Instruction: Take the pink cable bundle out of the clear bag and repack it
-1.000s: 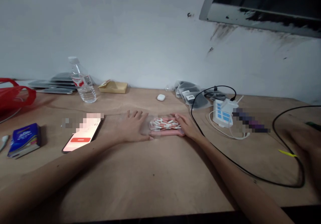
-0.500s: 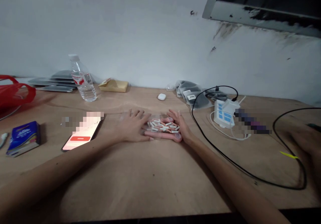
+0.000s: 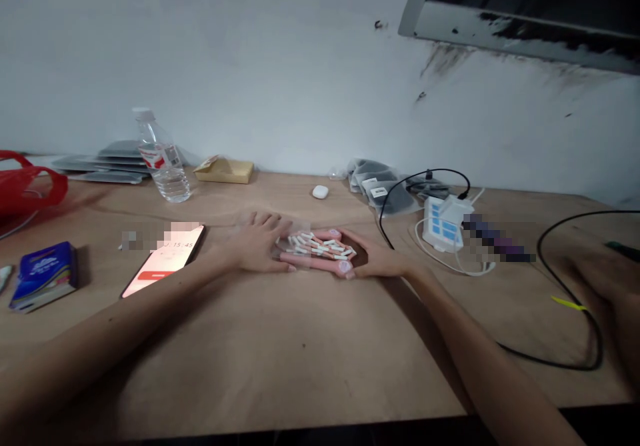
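Observation:
Several small white-and-orange sticks [image 3: 325,249] lie in a loose heap between two pink rods [image 3: 313,263], partly under clear plastic, on the wooden table [image 3: 300,366]. My left hand [image 3: 260,243] rests at the left end of the heap, palm down with its fingers spread, touching the plastic. At the right end, my right hand [image 3: 377,256] curves around the rods, its thumb by the near rod's round end and its fingers near the far rod. The fingers of my right hand are apart, and the heap lies between them.
At left are a lit phone [image 3: 165,259], a blue tissue pack [image 3: 45,276], a water bottle [image 3: 163,159] and a red bag [image 3: 30,186]. A white case [image 3: 320,192] sits behind the heap. At right are a power strip [image 3: 443,223], black cable and another person's hand [image 3: 600,279].
My right hand has swung outward, its wrist further right and its thumb now at the near rod. My left hand, the rods and the sticks appear slightly further left.

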`<state>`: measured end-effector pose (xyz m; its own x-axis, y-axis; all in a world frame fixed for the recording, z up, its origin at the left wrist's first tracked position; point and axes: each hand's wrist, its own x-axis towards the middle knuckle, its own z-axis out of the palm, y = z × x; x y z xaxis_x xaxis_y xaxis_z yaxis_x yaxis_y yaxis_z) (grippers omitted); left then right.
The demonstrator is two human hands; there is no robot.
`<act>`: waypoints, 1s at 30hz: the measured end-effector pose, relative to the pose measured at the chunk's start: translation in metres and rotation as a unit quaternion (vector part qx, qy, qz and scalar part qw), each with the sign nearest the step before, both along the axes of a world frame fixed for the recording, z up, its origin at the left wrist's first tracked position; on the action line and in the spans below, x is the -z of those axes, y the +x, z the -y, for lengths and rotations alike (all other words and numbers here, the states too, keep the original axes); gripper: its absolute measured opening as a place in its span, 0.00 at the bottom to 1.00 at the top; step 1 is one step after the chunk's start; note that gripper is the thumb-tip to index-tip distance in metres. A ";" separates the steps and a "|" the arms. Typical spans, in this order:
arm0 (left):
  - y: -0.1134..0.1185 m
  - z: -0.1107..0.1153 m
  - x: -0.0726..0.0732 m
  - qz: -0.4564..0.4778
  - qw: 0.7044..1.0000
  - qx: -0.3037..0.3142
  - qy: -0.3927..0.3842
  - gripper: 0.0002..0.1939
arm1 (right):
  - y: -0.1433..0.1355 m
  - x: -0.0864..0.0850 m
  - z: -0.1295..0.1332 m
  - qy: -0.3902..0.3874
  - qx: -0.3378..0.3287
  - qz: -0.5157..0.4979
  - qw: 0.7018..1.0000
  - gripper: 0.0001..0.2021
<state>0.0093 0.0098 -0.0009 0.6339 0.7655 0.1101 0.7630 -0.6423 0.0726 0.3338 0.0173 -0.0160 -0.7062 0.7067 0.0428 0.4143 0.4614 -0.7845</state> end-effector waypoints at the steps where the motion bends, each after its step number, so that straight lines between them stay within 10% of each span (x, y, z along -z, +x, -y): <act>1: 0.000 0.001 -0.001 0.001 1.000 0.001 0.000 0.45 | -0.004 -0.001 0.002 0.017 -0.001 0.007 1.000 0.44; 16: 0.003 0.005 -0.006 -0.002 1.000 -0.005 -0.008 0.45 | -0.023 0.014 0.007 0.190 0.065 0.058 0.978 0.34; 30: -0.011 -0.006 -0.005 0.008 0.998 0.061 -0.001 0.45 | -0.011 0.024 -0.004 0.243 0.029 0.164 0.956 0.47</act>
